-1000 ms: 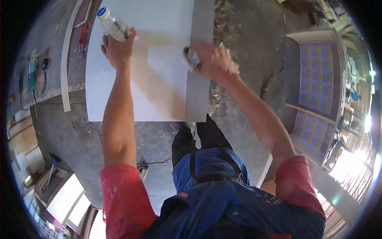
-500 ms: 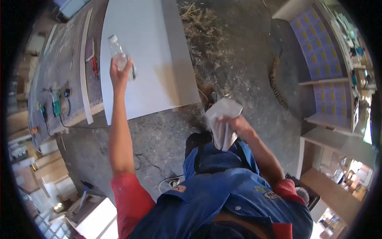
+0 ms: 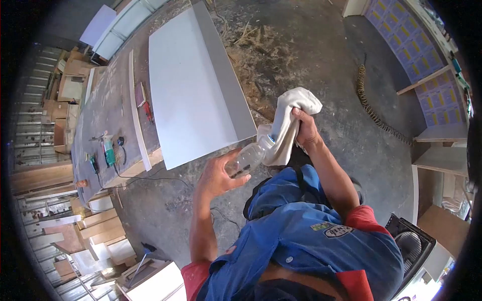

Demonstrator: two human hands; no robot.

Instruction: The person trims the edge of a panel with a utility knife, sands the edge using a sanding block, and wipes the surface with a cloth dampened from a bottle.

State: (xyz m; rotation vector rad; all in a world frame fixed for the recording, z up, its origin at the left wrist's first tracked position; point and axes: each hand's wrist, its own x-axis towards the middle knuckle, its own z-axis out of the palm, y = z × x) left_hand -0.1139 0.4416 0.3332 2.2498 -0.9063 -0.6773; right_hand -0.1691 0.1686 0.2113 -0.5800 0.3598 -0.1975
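My left hand [image 3: 221, 174] is wrapped around a clear plastic bottle [image 3: 247, 159], which tilts with its neck toward the cloth. Part of the bottle's blue-and-white top shows right at the cloth's edge. In my right hand [image 3: 306, 128] a whitish cloth [image 3: 291, 108] is bunched up, its upper end folded over and its lower part hanging down beside the bottle's mouth. Both hands are in front of my body, above the floor. Just beyond them lies the corner of a large white panel [image 3: 193, 95] with a grey side face.
On the workbench [image 3: 108, 83] at left are a green power tool [image 3: 108, 153], a red-handled tool [image 3: 148, 111] and a long wooden strip [image 3: 136, 113]. A coiled hose [image 3: 369, 103] lies on the floor. Shelving [image 3: 434, 133] stands at right, and a black-framed fan [image 3: 407, 246] near my right side.
My left hand has brought the bottle from over the white panel toward my body, to the cloth. My right hand has raised the cloth a little. The view has shifted.
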